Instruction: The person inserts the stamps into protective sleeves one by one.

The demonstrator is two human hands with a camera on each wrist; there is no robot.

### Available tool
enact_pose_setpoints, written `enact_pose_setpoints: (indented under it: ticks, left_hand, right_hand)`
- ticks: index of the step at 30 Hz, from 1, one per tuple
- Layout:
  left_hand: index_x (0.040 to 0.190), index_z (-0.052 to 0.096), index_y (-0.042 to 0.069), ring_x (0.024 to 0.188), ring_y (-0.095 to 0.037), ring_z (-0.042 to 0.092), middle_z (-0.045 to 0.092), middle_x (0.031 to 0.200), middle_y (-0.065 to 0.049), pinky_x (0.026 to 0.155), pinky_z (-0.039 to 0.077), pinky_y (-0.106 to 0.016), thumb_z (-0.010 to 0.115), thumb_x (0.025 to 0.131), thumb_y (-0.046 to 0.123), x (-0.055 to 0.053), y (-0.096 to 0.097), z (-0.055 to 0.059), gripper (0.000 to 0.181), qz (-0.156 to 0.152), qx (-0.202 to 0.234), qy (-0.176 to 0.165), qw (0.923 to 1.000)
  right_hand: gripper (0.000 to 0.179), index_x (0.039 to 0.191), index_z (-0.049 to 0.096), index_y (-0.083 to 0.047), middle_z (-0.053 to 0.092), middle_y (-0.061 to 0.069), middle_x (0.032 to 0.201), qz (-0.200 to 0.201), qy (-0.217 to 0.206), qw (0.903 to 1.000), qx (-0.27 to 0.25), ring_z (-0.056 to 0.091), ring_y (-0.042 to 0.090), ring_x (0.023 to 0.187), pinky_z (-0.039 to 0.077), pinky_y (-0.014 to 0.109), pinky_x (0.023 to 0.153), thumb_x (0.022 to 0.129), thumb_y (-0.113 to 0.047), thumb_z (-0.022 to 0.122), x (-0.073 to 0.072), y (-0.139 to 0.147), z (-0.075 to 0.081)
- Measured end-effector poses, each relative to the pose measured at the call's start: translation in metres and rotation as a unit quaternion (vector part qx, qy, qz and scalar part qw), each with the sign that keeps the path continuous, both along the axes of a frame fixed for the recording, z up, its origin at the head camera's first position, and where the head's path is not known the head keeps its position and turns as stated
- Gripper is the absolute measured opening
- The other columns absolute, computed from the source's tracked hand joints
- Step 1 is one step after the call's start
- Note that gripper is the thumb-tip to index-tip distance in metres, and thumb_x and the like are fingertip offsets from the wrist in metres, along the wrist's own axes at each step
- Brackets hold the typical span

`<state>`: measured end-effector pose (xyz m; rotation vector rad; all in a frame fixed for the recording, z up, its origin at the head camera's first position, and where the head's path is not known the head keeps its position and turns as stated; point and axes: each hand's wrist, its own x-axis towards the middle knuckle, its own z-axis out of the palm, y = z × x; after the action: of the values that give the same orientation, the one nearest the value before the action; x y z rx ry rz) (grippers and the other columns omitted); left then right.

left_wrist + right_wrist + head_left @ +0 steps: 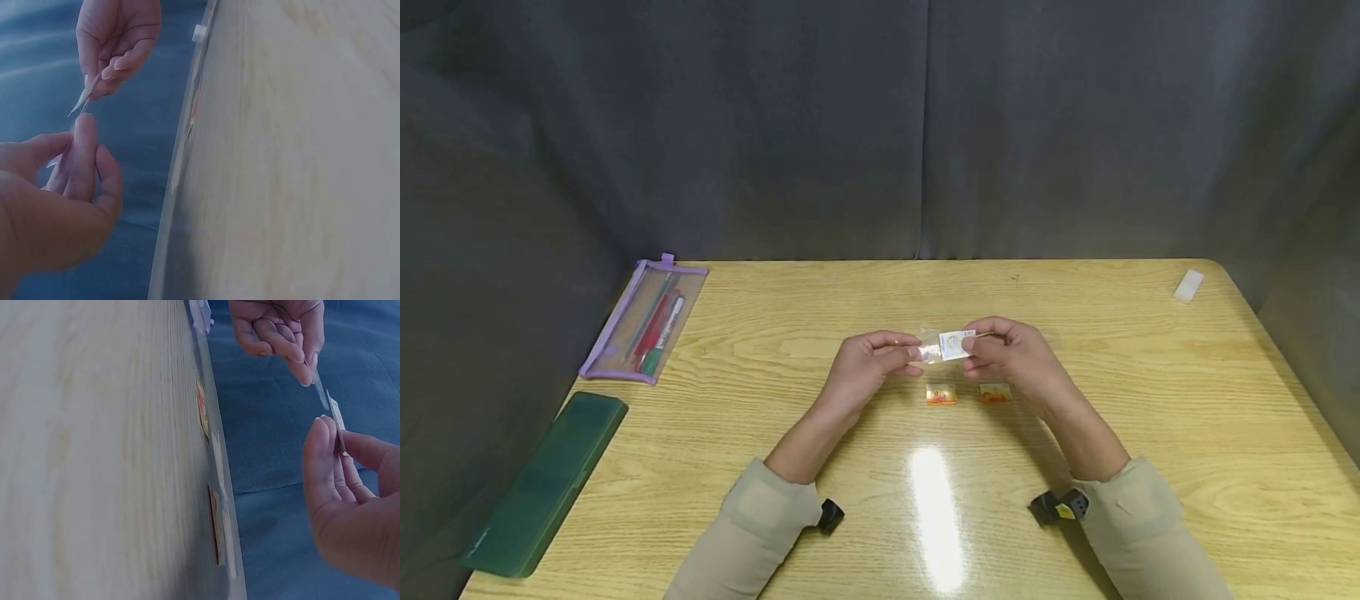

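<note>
Above the middle of the table, my left hand [868,367] pinches a small clear plastic piece [929,347] between thumb and fingers. My right hand [1021,360] pinches a small white printed card-like piece [957,344] by its right end. The two pieces meet edge to edge in the head view; from the right wrist, the thin white piece [336,419] stands close beside the clear strip [321,391]. On the table below the hands lie two small orange-printed flat pieces, the left one [941,394] and the right one [996,392].
A purple-edged see-through zip pouch [621,329] holding several pens lies at the back left. Nearer on that side is a long dark green case [546,487]. One white block [1188,286] sits at the back right corner, and dark curtains [820,133] surround the table.
</note>
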<state>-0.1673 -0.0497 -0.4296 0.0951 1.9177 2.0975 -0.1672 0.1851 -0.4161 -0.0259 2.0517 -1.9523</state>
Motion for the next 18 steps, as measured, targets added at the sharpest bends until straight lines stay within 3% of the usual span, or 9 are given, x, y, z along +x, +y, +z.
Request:
enact_pose_setpoints:
  ticks: [9, 13, 18]
  left_hand:
    - [0.103, 0.072, -0.001, 0.067, -0.013, 0.075, 0.077, 0.100, -0.015, 0.088, 0.062, -0.033, 0.072, 0.095, 0.012, 0.0007, 0.0007, -0.0015, 0.015, 0.006, -0.020, -0.002, 0.9998]
    - [0.101, 0.073, -0.002, 0.065, -0.013, 0.074, 0.076, 0.102, -0.020, 0.086, 0.063, -0.035, 0.072, 0.095, 0.013, 0.0008, 0.0007, -0.0014, 0.016, 0.005, -0.021, 0.001, 0.9998]
    - [0.098, 0.072, 0.000, 0.064, -0.016, 0.073, 0.078, 0.089, -0.012, 0.080, 0.064, -0.041, 0.073, 0.095, 0.017, 0.0005, 0.0010, -0.0004, 0.018, 0.007, -0.026, 0.015, 0.9995]
  right_hand:
    - [0.026, 0.120, 0.057, 0.003, 0.069, -0.003, 0.091, -0.004, -0.005, 1.0000, 0.006, 0.072, 0.015, 0.080, 0.064, 0.029, 0.077, 0.099, -0.010, 0.063, 0.0011, -0.0028, 0.0010]
    - [0.027, 0.121, 0.057, 0.004, 0.069, 0.000, 0.092, 0.003, -0.003, 0.9999, 0.014, 0.072, 0.015, 0.081, 0.064, 0.030, 0.077, 0.099, -0.010, 0.062, 0.0020, -0.0036, 0.0012]
    - [0.028, 0.122, 0.058, 0.005, 0.069, 0.009, 0.095, 0.011, 0.000, 0.9995, 0.030, 0.072, 0.016, 0.081, 0.064, 0.035, 0.079, 0.100, -0.012, 0.062, 0.0024, -0.0040, 0.0003]
